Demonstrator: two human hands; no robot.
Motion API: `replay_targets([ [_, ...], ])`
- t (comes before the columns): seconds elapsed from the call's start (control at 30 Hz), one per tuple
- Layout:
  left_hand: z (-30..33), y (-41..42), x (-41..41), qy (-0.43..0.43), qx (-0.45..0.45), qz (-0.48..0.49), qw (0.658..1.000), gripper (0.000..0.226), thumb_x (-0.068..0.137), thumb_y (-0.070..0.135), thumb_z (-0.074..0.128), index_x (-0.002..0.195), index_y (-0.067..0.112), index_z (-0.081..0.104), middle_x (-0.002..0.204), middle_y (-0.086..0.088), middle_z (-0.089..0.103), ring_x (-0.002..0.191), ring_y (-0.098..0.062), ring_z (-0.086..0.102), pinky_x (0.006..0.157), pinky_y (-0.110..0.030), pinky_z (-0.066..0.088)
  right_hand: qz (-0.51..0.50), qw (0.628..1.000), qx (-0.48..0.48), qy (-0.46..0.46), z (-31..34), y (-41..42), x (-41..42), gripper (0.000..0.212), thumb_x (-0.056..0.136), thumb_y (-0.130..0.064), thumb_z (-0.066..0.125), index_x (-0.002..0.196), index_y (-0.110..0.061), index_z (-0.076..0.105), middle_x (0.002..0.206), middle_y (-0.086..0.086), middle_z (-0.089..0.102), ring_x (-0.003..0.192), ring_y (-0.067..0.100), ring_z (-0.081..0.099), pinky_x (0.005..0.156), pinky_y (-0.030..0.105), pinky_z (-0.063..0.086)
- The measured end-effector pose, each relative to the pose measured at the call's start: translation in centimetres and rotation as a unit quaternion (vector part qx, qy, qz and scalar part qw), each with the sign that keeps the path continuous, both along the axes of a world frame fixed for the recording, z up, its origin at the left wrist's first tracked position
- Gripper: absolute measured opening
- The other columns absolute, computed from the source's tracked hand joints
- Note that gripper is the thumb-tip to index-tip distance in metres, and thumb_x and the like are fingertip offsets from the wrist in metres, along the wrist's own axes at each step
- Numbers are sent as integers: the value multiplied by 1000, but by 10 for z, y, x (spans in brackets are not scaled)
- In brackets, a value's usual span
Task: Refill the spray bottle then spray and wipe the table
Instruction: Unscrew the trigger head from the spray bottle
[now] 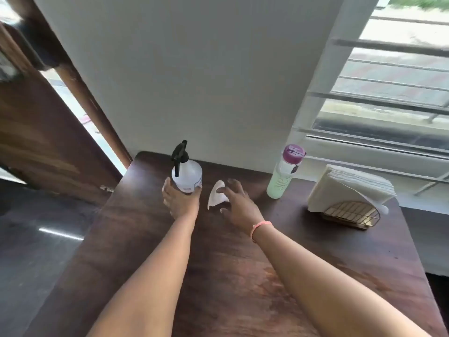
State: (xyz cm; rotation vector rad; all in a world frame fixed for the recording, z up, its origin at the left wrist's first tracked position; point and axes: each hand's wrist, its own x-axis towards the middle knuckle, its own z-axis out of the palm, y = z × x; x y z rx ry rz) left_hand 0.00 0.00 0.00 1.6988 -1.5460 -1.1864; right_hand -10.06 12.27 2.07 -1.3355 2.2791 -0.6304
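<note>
- Dark wooden counter [243, 276] stands against a pale wall, window on the right.
- Left hand [181, 200] wraps its fingers round the base of the spray bottle [187, 175], upright at the far left.
- Right hand [237, 201], fingers spread and holding nothing, hovers over the crumpled tissue [217, 196] just right of the bottle.
- Risk, as I judge it: gripped so low, the bottle could tip; the light tissue could skid away under a swipe.
- Count: one spray bottle, one loose tissue, one green water bottle [283, 175], one napkin holder [349, 198] at the right.

One spray bottle [188, 175], one water bottle [284, 175], one tissue [217, 194], one napkin holder [352, 214].
</note>
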Motion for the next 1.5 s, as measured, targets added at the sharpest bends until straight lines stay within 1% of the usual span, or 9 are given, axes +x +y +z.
replay_targets([
  [0.13, -6, -21, -17, -22, -41, -28, 999, 97, 76, 41, 77, 152, 24, 20, 160, 0, 20, 147, -27, 20, 110, -53, 31, 44, 991, 53, 113, -2, -20, -3, 55, 86, -21, 65, 136, -27, 42, 156, -1, 15, 117, 36, 47, 87, 46, 50],
  [0.3, -19, -42, -34, -56, -53, -20, 997, 85, 81, 42, 71, 151, 14, 32, 160, 1, 24, 148, -22, 17, 115, -48, 28, 80, 981, 82, 154, -6, -28, -12, 38, 89, -17, 61, 126, -18, 51, 152, 6, 25, 115, 37, 49, 78, 40, 47],
  [0.43, -18, -56, -36, 38, -46, 25, 998, 70, 81, 40, 71, 143, 19, 47, 150, 6, 41, 144, -16, 29, 117, -45, 26, 68, 982, 68, 160, -2, -22, -8, 26, 89, -17, 62, 114, -12, 56, 148, 8, 32, 113, 36, 51, 75, 40, 49],
  [0.57, -11, -49, -22, 118, -34, 30, 992, 60, 78, 42, 74, 132, 23, 56, 134, 1, 55, 125, -22, 52, 107, -40, 41, 45, 981, 66, 176, 2, -1, 3, 22, 89, -20, 60, 109, -11, 56, 137, 9, 39, 104, 35, 54, 76, 43, 53],
  [0.87, -1, 49, 68, 91, -119, -95, 984, 45, 86, 31, 73, 124, 11, 61, 119, -12, 61, 116, -27, 54, 96, -26, 37, -11, 986, 87, 141, 8, 62, 41, 17, 87, -16, 62, 103, -15, 55, 119, 5, 42, 103, 29, 50, 73, 39, 49],
  [1.03, -6, 95, 107, 88, -161, -143, 972, 45, 83, 25, 77, 122, 8, 62, 119, -9, 62, 118, -26, 52, 100, -17, 32, -64, 987, 93, 117, 9, 89, 69, 24, 85, -30, 67, 96, -13, 54, 114, 5, 40, 101, 25, 45, 71, 36, 47],
  [1.13, -8, 108, 120, 90, -167, -162, 968, 45, 82, 23, 77, 122, 7, 63, 119, -9, 62, 119, -25, 51, 99, -13, 28, -55, 982, 128, 125, 9, 98, 83, 20, 85, -19, 63, 101, -14, 54, 117, 6, 41, 108, 28, 46, 73, 37, 47],
  [1.23, -12, 114, 130, 74, -171, -187, 965, 45, 82, 22, 78, 120, 4, 63, 119, -13, 63, 118, -31, 52, 99, -21, 33, -50, 978, 145, 143, 7, 107, 98, 21, 86, -13, 55, 106, -13, 53, 119, 7, 43, 109, 29, 46, 76, 37, 45],
  [1.5, -11, 130, 151, 63, -135, -237, 960, 42, 83, 27, 76, 120, 11, 65, 122, -8, 63, 123, -22, 49, 98, -13, 28, -61, 972, 165, 153, 13, 123, 118, 38, 85, -24, 63, 121, -17, 51, 124, 6, 44, 113, 31, 48, 87, 42, 49],
])
